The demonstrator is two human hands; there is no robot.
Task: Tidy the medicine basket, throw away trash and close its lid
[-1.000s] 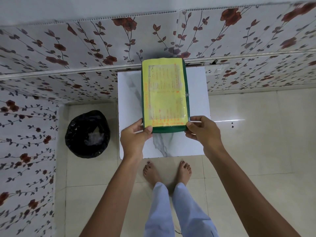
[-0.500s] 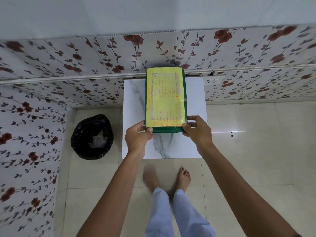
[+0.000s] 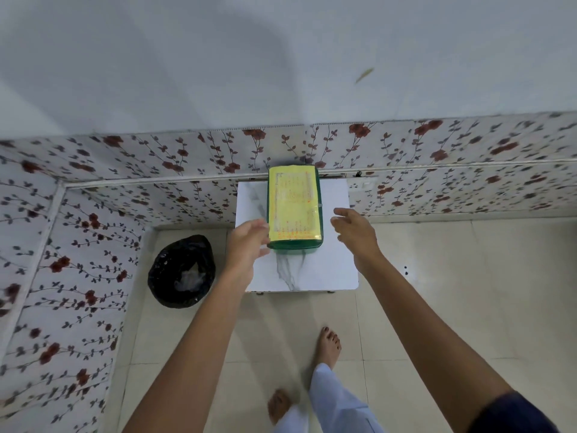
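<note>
You face a white marble-look counter (image 3: 331, 270) against a floral wall (image 3: 156, 164), a black-lined bin (image 3: 181, 271) beside it. The closed green medicine basket (image 3: 293, 207) rests there between your open, empty left hand (image 3: 246, 245) and right hand (image 3: 354, 231).

The basket (image 3: 295, 245) is showing smooth green plastic, its lid (image 3: 293, 203) wearing a glossy yellow printed sheet. The table (image 3: 335, 254) is gleaming like polished marble. The bin (image 3: 181, 271) is wearing a shiny black plastic liner.
</note>
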